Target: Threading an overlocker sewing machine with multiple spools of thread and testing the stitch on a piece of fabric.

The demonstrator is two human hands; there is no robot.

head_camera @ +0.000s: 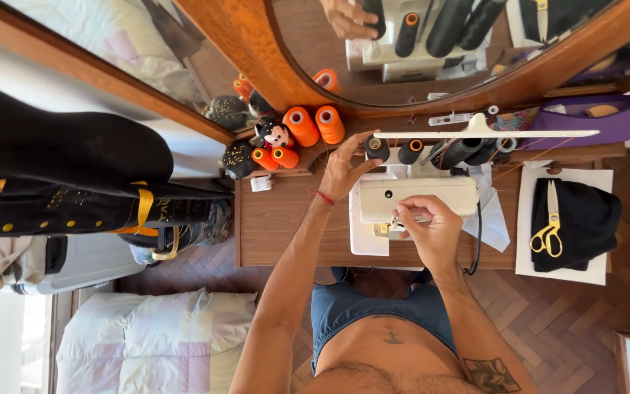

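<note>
A white sewing machine (pixel 417 194) stands on a wooden table (pixel 278 226) in front of me. My left hand (pixel 345 169) reaches up past the machine's left end, fingers spread and touching a black thread spool (pixel 376 147) behind it. My right hand (pixel 429 228) rests in front of the machine near the needle area, fingers pinched together on something small that I cannot make out. More dark spools (pixel 446 152) stand behind the machine under a white thread guide bar (pixel 484 133).
Orange thread cones (pixel 315 124) and a small plush toy (pixel 274 134) crowd the table's back left. Yellow-handled scissors (pixel 548 232) lie on black fabric (pixel 585 219) at right. A mirror (pixel 432 44) hangs behind. Dark garments (pixel 60 175) hang at left; a bed (pixel 154 343) is below.
</note>
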